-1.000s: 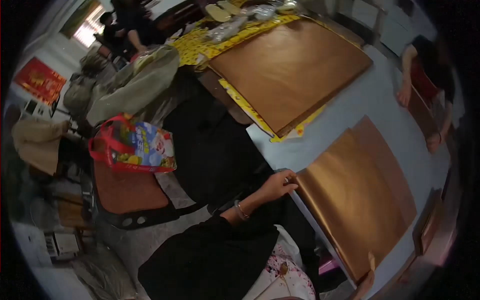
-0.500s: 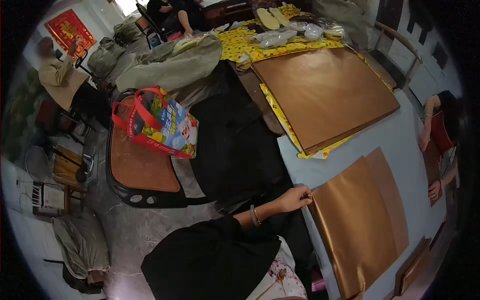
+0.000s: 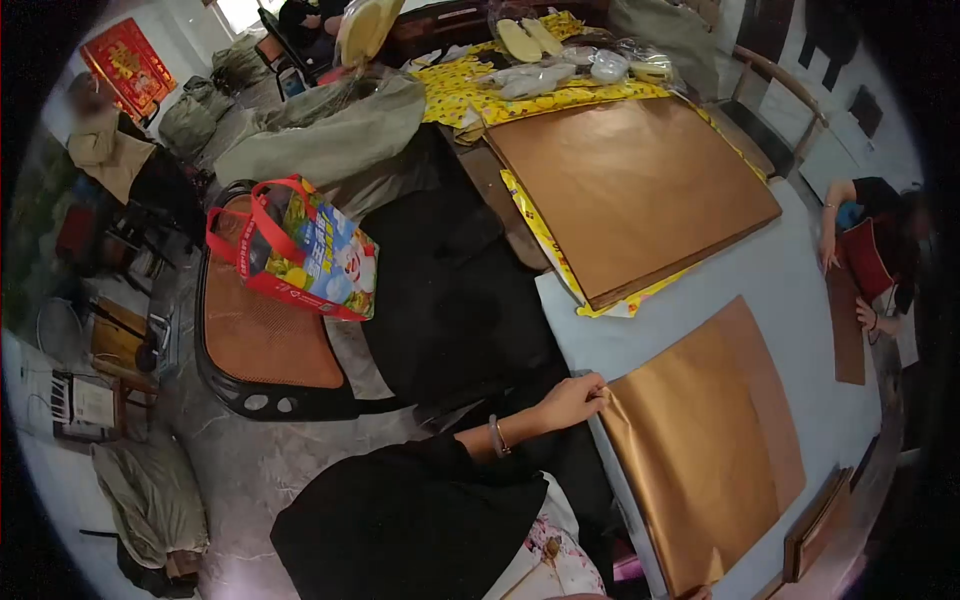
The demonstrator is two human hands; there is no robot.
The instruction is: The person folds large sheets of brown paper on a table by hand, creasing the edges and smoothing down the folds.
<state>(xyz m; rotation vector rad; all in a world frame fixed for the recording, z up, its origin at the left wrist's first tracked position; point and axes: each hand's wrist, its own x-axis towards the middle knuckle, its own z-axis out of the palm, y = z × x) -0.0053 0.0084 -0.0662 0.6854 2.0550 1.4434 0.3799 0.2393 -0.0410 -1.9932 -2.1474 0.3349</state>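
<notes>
Softly gleaming, a thin bronze-coloured sheet [image 3: 690,450] with a duller brown band lies on the pale blue tabletop [image 3: 770,270]. The left hand [image 3: 573,402] pinches its corner; the right hand [image 3: 714,568], mostly cropped, shows too little to tell.

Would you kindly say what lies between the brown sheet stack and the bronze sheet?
In the head view, yellow sheeting edges the stack; bare blue-grey tabletop reaches the bronze sheet.
</notes>
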